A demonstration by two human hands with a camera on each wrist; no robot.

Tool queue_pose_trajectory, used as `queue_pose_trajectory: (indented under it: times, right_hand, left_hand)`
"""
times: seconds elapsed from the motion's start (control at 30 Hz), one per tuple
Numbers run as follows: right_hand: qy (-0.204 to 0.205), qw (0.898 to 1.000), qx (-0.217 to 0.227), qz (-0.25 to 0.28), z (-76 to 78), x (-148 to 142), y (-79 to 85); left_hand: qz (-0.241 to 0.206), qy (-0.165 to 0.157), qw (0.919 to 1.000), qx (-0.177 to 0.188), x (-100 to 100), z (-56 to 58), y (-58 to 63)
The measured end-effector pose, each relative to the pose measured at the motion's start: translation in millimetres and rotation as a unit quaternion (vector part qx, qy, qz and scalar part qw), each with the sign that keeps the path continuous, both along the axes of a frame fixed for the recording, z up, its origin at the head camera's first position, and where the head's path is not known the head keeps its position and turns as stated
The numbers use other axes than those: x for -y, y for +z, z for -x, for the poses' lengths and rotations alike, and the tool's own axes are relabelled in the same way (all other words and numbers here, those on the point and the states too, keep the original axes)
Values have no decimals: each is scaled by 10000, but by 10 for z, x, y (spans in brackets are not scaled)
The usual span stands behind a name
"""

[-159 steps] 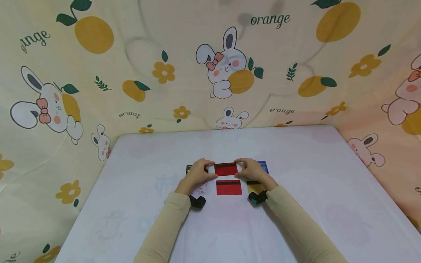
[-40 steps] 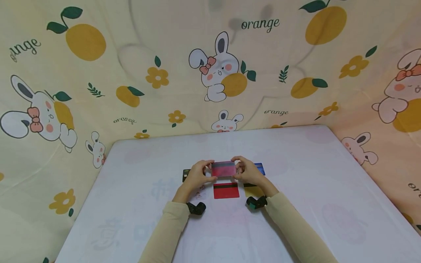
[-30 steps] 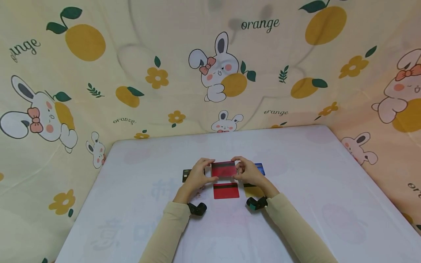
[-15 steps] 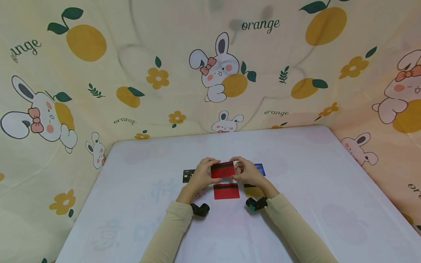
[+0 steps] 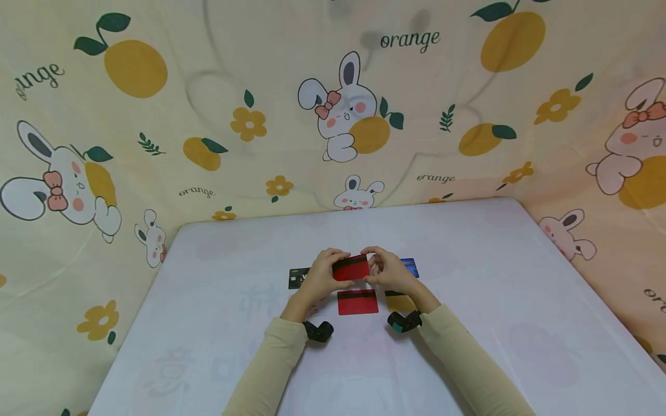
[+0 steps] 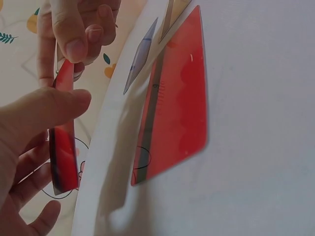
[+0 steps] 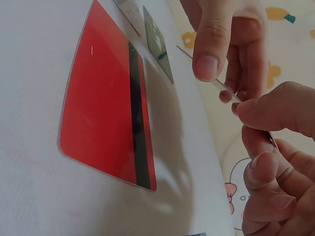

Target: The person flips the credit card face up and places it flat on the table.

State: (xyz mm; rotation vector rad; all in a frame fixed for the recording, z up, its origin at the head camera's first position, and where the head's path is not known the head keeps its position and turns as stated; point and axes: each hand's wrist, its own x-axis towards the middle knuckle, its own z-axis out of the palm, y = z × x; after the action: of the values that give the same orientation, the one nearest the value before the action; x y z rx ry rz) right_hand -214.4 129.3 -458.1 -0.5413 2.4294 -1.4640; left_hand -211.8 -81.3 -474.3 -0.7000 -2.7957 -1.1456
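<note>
A red bank card (image 5: 351, 268) with a dark magnetic stripe is held up off the table, slightly tilted. My left hand (image 5: 324, 274) pinches its left end; the left wrist view shows the thumb across the card's face and fingers behind. At the other end, my right hand (image 5: 391, 271) pinches the card between thumb and index finger, its remaining fingers curled. Seen from the right wrist, the held card (image 7: 231, 91) is nearly edge-on. Below it, a second red card (image 5: 357, 303) lies flat, stripe side up.
Flat on the white table (image 5: 468, 346) are a black card (image 5: 298, 278) by the left hand, a blue card (image 5: 410, 267) behind the right hand and a gold card (image 5: 399, 302) partly under the right wrist. A patterned curtain (image 5: 208, 104) hangs behind.
Since the earliest frame the red card has tilted, its right end now higher. A pale sheen crossed its face about a second ago and is gone. The left hand has shifted slightly right.
</note>
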Motion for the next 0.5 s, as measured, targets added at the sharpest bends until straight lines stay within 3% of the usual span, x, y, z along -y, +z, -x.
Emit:
queue_pose_trajectory:
  times: [0.2,0.5]
  right_hand:
    - [0,10000,17,20,-15,17,27]
    - [-12,9998,-169,75,-17,21,38]
  left_hand:
    - [-69,-32,9999,-73,-13,5,9]
    - [-158,-11,9998,136,-37,20,43]
